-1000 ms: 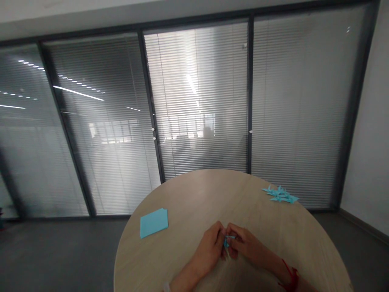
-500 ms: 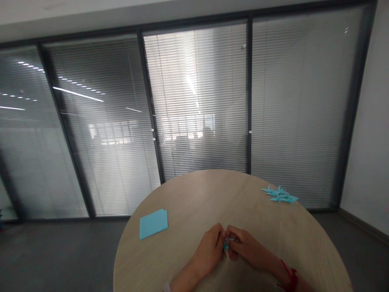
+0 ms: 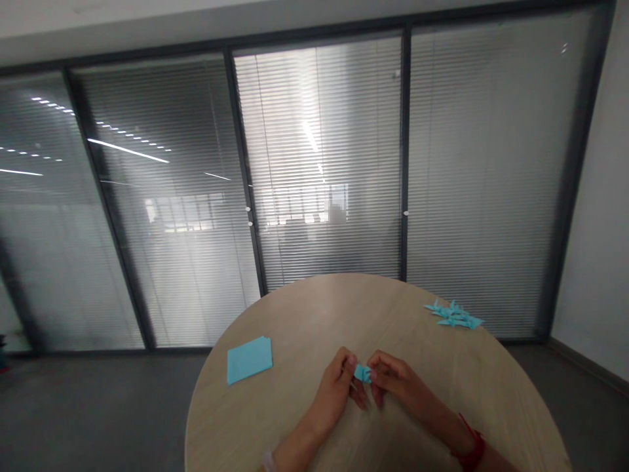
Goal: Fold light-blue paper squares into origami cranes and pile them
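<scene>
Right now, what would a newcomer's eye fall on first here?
Probably the small folded blue paper piece held between the left hand and right hand, at the lower middle of the view. Next, the rectangular blue paper sheets on the left of the round pale wooden table and the pile of pointed blue paper shapes near its far right edge.

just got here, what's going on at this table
A person is holding a small piece of folded blue paper between the fingers of the left hand and right hand, above the round table. A stack of blue paper lies on the left side of the table, and a cluster of folded blue paper shapes sits near its far right edge.
</scene>
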Action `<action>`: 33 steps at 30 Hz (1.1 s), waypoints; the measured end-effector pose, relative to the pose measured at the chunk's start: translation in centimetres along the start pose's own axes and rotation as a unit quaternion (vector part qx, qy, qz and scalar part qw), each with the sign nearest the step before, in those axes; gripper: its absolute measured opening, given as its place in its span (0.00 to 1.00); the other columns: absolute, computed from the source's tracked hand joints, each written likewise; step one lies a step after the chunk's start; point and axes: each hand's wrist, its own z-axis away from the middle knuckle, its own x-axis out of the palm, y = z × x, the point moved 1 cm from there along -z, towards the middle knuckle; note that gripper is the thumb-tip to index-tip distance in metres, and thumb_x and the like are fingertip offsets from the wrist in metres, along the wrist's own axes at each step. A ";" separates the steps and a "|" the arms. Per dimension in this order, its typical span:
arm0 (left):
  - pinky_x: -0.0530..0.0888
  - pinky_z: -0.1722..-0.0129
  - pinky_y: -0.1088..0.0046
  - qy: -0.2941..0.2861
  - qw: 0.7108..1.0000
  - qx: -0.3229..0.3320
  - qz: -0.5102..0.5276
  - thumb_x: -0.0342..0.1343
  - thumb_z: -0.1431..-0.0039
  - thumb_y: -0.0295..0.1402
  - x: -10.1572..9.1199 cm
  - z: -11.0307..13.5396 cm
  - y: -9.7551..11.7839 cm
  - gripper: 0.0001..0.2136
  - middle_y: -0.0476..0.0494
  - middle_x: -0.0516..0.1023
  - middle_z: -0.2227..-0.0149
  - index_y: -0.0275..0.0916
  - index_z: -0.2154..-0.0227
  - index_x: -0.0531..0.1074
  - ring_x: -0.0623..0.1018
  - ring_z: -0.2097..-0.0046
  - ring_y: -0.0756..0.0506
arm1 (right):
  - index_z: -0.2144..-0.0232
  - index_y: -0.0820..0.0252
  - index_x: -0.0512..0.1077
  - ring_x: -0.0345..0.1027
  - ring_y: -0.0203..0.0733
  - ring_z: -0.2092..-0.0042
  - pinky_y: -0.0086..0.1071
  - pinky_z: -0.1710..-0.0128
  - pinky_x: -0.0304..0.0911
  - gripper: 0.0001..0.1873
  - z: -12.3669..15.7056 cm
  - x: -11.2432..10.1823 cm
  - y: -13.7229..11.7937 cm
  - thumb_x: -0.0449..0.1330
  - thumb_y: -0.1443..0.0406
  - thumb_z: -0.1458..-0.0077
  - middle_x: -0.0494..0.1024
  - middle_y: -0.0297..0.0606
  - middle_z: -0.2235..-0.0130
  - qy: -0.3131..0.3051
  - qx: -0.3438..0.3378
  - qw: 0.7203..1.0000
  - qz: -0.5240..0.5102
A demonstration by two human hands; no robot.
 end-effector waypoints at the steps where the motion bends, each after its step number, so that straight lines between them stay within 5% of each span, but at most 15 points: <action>1: 0.68 0.82 0.77 0.005 1.000 0.000 0.008 0.48 0.47 0.58 0.0 -0.1 0.0 0.23 0.55 0.67 0.82 0.40 0.73 0.59 0.70 0.82 0.51 | 0.72 0.59 0.63 0.64 0.35 0.79 0.29 0.75 0.60 0.21 0.1 0.0 -0.3 0.58 0.47 0.49 0.71 0.29 0.80 0.003 0.000 1.000 -0.003; 9: 0.68 0.81 0.76 0.027 0.999 0.004 0.041 0.50 0.48 0.56 -0.2 -0.3 0.0 0.22 0.55 0.66 0.82 0.40 0.73 0.60 0.69 0.81 0.52 | 0.73 0.59 0.64 0.64 0.35 0.77 0.29 0.74 0.60 0.22 0.6 0.6 -2.5 0.58 0.46 0.50 0.69 0.29 0.79 0.018 0.003 1.000 -0.001; 33: 0.69 0.83 0.79 -0.023 1.000 0.014 -0.008 0.52 0.45 0.45 -0.2 -0.6 -0.8 0.14 0.51 0.70 0.78 0.38 0.70 0.62 0.72 0.80 0.52 | 0.72 0.59 0.64 0.66 0.35 0.77 0.29 0.76 0.62 0.21 0.0 0.2 -0.6 0.60 0.48 0.52 0.71 0.29 0.79 0.013 0.022 0.999 -0.039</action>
